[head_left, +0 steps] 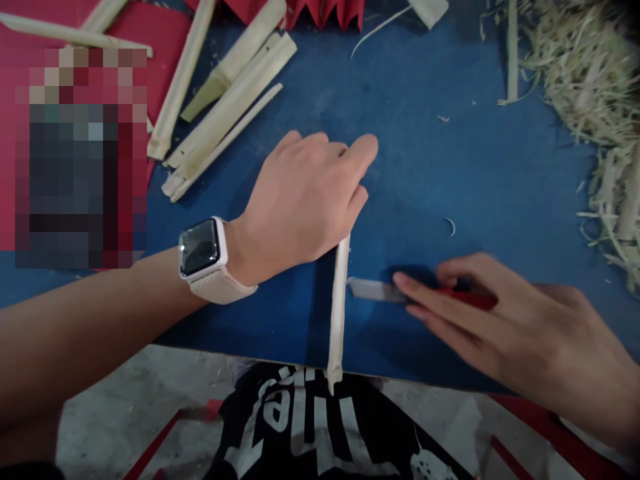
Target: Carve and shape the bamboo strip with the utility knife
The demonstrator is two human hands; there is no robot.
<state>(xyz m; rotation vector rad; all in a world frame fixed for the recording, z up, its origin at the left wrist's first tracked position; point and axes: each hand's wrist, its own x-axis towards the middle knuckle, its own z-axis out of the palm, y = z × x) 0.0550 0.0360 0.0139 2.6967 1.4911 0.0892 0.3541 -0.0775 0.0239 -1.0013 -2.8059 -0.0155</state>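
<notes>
My left hand (pixel 305 200) is closed around the top of a pale bamboo strip (pixel 338 313) that stands on the blue table (pixel 450 167) and reaches past its near edge. A white watch (pixel 203 250) sits on that wrist. My right hand (pixel 500 320) lies on a red-handled knife (pixel 380 291), fingers stretched along it, and the grey blade points left, almost touching the strip.
Several split bamboo pieces (pixel 225 100) lie at the back left, partly on red paper (pixel 150 33). A heap of pale shavings (pixel 590 100) fills the right side. Folded red paper (pixel 325 13) is at the back edge. A blurred patch (pixel 80 160) covers the left.
</notes>
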